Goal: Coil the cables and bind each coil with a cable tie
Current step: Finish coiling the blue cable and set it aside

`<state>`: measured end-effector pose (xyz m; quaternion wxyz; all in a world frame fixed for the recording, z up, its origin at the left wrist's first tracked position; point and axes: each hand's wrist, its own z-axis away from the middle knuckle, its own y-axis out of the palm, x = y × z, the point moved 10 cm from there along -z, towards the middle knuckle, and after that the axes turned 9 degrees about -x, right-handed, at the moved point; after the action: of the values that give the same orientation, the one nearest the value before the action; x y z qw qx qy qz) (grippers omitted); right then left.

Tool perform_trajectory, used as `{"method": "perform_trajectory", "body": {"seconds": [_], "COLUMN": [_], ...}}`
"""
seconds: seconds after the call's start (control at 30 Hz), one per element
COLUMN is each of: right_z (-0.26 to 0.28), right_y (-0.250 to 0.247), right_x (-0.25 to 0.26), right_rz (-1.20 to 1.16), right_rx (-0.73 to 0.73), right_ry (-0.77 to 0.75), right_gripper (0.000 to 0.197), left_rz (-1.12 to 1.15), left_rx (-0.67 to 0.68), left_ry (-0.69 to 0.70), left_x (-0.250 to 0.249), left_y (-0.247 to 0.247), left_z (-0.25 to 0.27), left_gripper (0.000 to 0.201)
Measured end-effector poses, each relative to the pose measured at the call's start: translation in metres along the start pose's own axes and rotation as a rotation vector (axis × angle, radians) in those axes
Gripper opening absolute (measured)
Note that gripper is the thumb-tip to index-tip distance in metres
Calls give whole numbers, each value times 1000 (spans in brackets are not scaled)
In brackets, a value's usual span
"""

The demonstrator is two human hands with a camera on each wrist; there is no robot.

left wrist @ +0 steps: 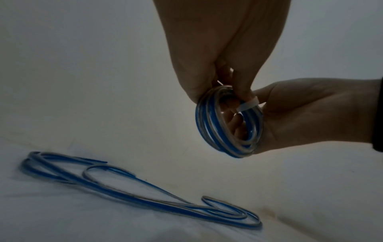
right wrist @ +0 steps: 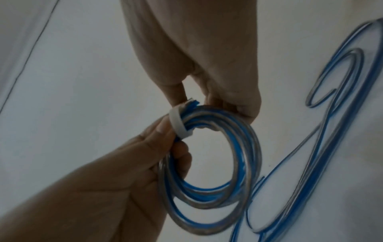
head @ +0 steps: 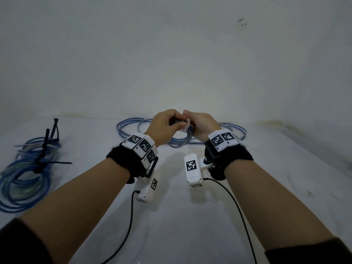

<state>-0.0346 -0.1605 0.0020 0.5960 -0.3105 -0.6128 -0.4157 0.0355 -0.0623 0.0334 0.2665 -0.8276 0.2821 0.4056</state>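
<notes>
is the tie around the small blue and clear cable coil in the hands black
No, the band wrapped around the small blue and clear cable coil is a white cable tie.

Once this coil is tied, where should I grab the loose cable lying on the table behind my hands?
Probably at its free end, pinched from above: the loose cable lies flat on the table in open loops, and that end points clear of the other strands.

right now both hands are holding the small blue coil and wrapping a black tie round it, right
Not quite: the tie round the small blue coil is white, not black, as the right wrist view shows. Both the left hand and right hand do hold it.
</notes>
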Motion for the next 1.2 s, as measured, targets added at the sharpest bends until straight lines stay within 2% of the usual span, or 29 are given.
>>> {"method": "perform_trajectory", "body": {"seconds": [0.17,0.27,0.7,0.77,0.97,1.1,1.2], "right_z": [2,5,-3,-2,12,22,28], "right_y": [7,5,11,14,44,58,70], "right_x": [2,10,25,27,23,18,18], "right_rz": [38,119,202,185,131,116,180], "right_rx": [-5,-38,-143,-139,-10,2,2], "right_ry": [-58,-104,-133,-147,-82,-82,-84], "right_gripper": [17,18,23,23,27,22,24], "left_rz": [-2,27,105,108,79,15,-125], "left_rx": [-13,14,126,89,-196,-167,-153], "left_ry": [-41,-40,-50,-44,-70,-161,-117], "left_x": [8,2,-5,-9,-5,6,4], "left_y": [-9,-11,-11,-16,-48,-59,-69], "left_z": [5,5,3,3,-2,-1,4], "left_gripper": [20,15,13,15,9,15,18]}}
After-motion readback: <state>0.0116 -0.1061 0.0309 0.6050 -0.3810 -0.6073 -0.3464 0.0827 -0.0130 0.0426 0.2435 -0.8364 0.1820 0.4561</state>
